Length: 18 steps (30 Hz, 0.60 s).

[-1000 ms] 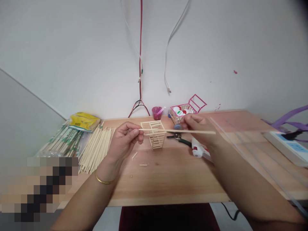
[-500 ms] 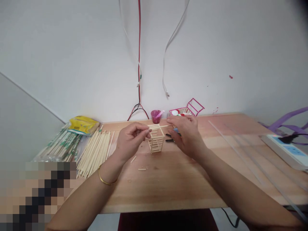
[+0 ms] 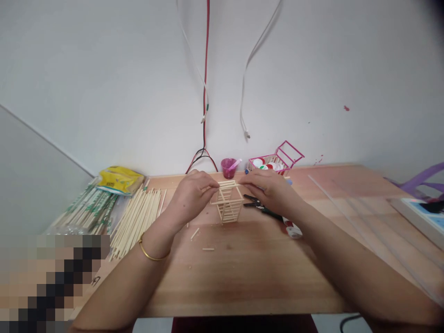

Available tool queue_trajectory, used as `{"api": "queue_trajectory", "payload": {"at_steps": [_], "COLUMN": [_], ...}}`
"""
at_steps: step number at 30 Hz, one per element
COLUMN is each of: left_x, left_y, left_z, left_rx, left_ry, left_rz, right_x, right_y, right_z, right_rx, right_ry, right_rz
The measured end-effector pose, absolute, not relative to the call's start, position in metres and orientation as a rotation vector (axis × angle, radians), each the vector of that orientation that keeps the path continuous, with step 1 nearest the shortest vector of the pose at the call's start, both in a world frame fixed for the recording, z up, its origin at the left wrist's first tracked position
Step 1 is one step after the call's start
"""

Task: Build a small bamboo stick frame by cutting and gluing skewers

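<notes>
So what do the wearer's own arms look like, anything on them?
Left forearm and right forearm: no sleeves in view. Left wrist: thin, rounded, gold-coloured bangle. Right wrist: nothing visible on it. Left grip and right grip: no gloves.

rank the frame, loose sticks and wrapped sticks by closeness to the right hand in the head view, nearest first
1. Frame: just left of the right hand, by its fingertips.
2. Loose sticks: left, past the frame.
3. Wrapped sticks: far left, beyond the loose sticks.
</notes>
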<state>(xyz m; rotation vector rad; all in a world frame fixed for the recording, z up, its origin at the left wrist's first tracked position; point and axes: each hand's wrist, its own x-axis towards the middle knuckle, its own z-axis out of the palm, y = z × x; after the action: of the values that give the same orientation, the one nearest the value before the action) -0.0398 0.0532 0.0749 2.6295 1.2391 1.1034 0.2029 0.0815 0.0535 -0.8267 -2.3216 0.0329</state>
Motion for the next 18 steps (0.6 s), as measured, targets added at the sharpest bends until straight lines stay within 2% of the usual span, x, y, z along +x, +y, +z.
{"api": "queue_trajectory", "payload": {"at_steps": [5, 18], "left_x": [-0.0378, -0.0337], "left_y": [0.0549, 0.0554], "left_z": [0.0748, 0.0730], "left_rx": [2.676, 2.587], "left_ry": [1.315, 1.299], "left_rz": [0.960, 0.934], "right_x": [0.2068, 0.2069], "right_y": [0.0807, 0.0838], "right_z": [0.0547, 0.0520], "right_rx": [-0.847, -0.884], "right_ry": [-2.331, -2.385], "right_rz": [-0.019, 0.038]}}
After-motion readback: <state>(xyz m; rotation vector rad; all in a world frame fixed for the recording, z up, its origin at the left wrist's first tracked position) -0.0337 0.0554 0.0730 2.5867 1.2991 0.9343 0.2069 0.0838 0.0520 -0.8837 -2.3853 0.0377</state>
